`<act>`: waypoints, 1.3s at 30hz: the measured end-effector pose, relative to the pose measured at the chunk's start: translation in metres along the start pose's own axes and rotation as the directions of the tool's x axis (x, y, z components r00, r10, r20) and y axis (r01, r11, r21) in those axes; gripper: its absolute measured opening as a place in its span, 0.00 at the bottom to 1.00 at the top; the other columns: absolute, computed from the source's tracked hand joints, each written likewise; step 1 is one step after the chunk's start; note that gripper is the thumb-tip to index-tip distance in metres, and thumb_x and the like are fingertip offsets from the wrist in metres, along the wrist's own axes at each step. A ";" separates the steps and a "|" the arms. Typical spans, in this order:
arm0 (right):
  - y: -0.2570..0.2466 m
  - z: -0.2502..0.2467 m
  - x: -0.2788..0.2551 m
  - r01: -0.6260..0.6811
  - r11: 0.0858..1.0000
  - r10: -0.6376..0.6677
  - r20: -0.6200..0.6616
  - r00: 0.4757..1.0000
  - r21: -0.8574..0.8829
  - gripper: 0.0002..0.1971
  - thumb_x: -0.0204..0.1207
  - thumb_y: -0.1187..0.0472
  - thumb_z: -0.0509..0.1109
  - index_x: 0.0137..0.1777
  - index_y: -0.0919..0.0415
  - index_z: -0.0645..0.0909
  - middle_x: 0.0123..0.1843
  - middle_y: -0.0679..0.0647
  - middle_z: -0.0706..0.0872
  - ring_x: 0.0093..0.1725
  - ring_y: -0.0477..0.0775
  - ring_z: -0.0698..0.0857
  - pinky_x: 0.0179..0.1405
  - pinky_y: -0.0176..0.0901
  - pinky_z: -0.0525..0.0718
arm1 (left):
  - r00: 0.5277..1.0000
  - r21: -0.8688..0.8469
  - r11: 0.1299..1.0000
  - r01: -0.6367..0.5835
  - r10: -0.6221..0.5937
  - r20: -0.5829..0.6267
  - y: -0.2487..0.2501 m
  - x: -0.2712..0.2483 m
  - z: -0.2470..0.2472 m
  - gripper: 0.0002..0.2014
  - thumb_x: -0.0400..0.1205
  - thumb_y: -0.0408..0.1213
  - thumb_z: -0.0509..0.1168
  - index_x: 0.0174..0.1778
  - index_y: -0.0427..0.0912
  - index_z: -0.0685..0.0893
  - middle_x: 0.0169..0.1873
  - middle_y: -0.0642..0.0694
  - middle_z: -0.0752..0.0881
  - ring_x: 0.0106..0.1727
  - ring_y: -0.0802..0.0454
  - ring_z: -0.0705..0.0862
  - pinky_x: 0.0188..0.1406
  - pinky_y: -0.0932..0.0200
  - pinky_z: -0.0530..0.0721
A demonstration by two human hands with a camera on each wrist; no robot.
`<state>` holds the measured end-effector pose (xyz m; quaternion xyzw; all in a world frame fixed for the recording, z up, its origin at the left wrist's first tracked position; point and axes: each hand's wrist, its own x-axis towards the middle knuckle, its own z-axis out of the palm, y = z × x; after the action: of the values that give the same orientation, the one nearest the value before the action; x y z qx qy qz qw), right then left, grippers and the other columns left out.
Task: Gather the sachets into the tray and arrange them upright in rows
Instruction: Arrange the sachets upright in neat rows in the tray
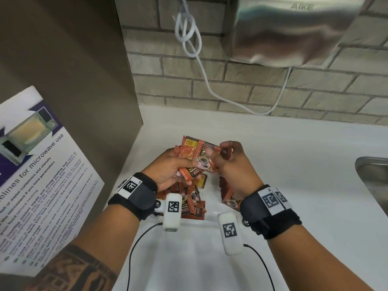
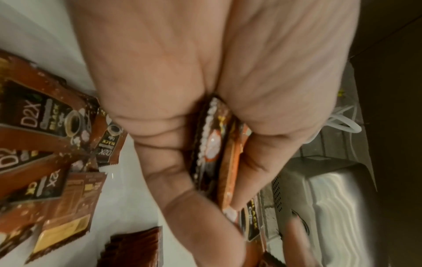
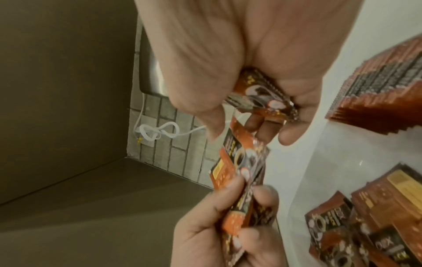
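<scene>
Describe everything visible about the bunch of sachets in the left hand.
The bunch of sachets is several flat, glossy orange-brown foil packets with black panels, a coffee cup picture and "D2X" print, and crimped edges. They fan out unevenly, held above the loose sachets. The left hand grips their lower part; the right hand, holding another sachet, meets them at the top.

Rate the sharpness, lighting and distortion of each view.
Head: bright and mostly sharp, sheen on the hand dryer, wide-angle bending at the edges. Left wrist: dim, warm-tinted, the left hand soft with blur, loose sachets still readable. Right wrist: dim, the right hand and held sachets smeared.
</scene>
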<state>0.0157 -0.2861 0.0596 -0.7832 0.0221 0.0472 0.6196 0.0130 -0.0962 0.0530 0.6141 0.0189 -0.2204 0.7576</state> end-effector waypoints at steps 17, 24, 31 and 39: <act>-0.002 -0.007 0.004 0.121 0.993 -0.120 0.122 0.985 -0.002 0.14 0.75 0.59 0.79 0.58 0.46 0.85 0.38 0.41 0.89 0.43 0.50 0.91 0.52 0.55 0.89 | 0.995 0.108 0.994 -0.023 0.012 0.103 -0.005 0.000 0.005 0.12 0.87 0.40 0.66 0.64 0.43 0.87 0.58 0.34 0.91 0.42 0.41 0.90 0.26 0.58 0.84; 0.003 -0.007 -0.001 0.441 0.850 -0.467 -0.023 0.884 -0.287 0.11 0.70 0.71 0.78 0.41 0.51 0.86 0.39 0.46 0.81 0.37 0.42 0.79 0.40 0.30 0.75 | 0.998 -0.047 0.999 0.020 -0.017 0.062 -0.003 0.003 -0.001 0.29 0.79 0.53 0.67 0.72 0.39 0.82 0.57 0.35 0.90 0.46 0.46 0.90 0.33 0.60 0.88; 0.014 -0.006 -0.001 0.370 0.879 -0.388 0.002 0.922 -0.301 0.20 0.72 0.78 0.70 0.49 0.49 0.85 0.44 0.47 0.86 0.44 0.46 0.85 0.45 0.36 0.83 | 0.997 -0.041 0.996 -0.082 0.083 0.008 -0.002 0.009 0.000 0.21 0.83 0.28 0.70 0.73 0.39 0.82 0.54 0.34 0.90 0.40 0.48 0.90 0.25 0.60 0.87; 0.000 -0.017 0.005 0.036 0.999 -0.031 0.125 0.992 -0.034 0.23 0.69 0.49 0.84 0.63 0.50 0.82 0.51 0.56 0.90 0.50 0.55 0.92 0.56 0.63 0.90 | 0.986 0.221 0.961 -0.164 0.156 0.054 0.001 0.008 0.005 0.19 0.80 0.37 0.77 0.67 0.47 0.87 0.57 0.40 0.92 0.51 0.43 0.92 0.28 0.58 0.83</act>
<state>0.0216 -0.3030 0.0629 -0.7902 -0.0304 0.0859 0.6061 0.0191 -0.1033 0.0524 0.6914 -0.0695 -0.1701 0.6987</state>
